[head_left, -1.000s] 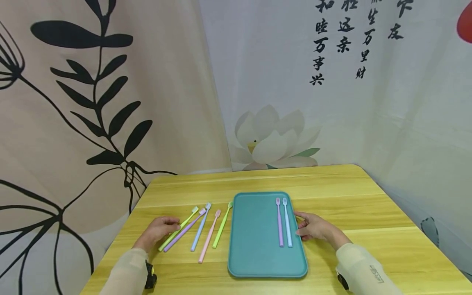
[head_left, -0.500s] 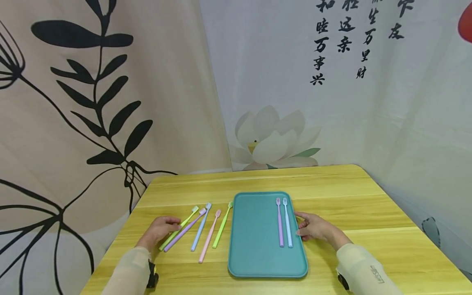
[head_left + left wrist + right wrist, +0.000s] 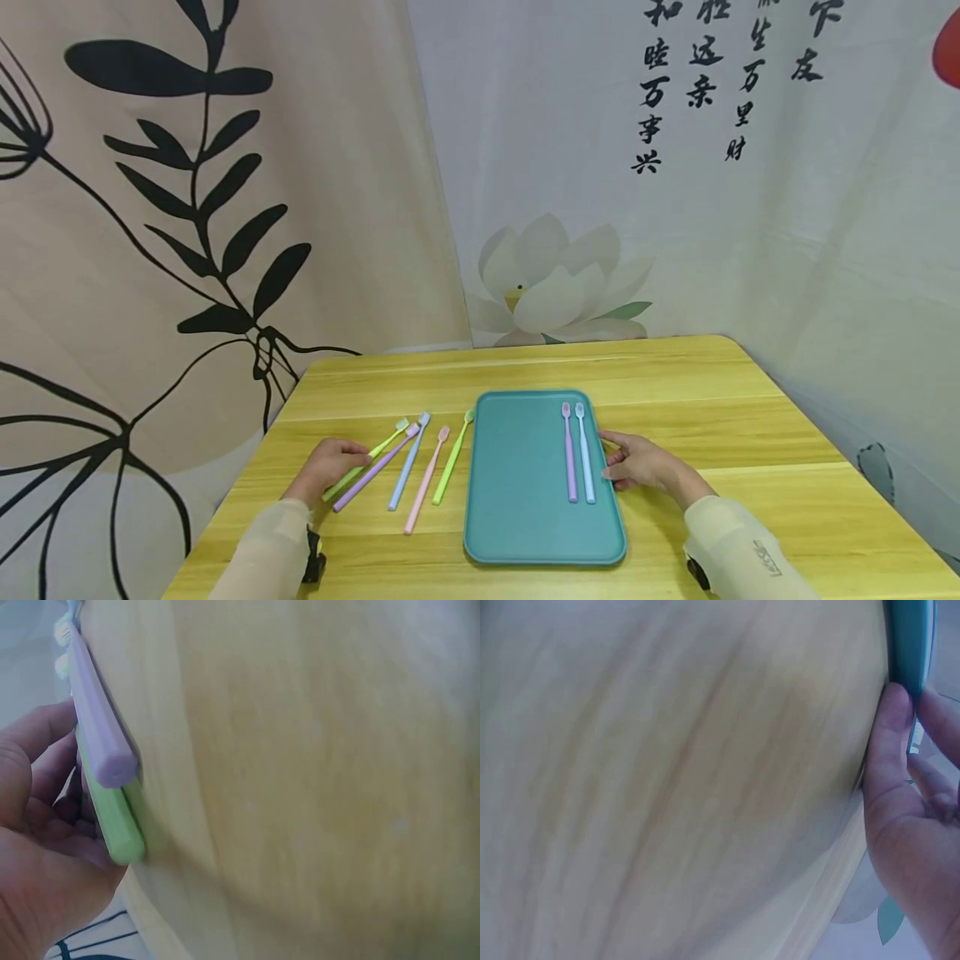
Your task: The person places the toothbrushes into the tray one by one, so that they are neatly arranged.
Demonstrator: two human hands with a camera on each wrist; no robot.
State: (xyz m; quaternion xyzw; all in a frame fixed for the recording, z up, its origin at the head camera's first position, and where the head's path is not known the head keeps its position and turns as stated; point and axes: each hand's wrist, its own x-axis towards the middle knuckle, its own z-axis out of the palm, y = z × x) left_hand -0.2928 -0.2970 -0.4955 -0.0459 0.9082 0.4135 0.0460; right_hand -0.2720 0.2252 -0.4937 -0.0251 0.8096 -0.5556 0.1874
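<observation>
My left hand [image 3: 330,467] pinches a yellow-green toothbrush [image 3: 346,479] by the middle of its handle, at the left end of a loose row. Right beside it lies a purple toothbrush [image 3: 369,477]; the left wrist view shows both handle ends, with the green handle [image 3: 116,825] against the fingers. Farther right on the table are a blue toothbrush [image 3: 406,472], a pink one [image 3: 423,487] and a green one [image 3: 452,463]. My right hand [image 3: 641,462] grips the right rim of a teal tray [image 3: 517,483]. Inside the tray, a purple toothbrush [image 3: 570,458] and a blue toothbrush [image 3: 585,458] lie side by side.
Everything rests on a wooden table [image 3: 697,400] with rounded far corners. Behind it hangs a printed curtain [image 3: 360,208] with leaves, a lotus and written characters.
The left hand has moved slightly to the right, and the yellow-green toothbrush has shifted a little up and right with it. The right hand and tray have stayed still.
</observation>
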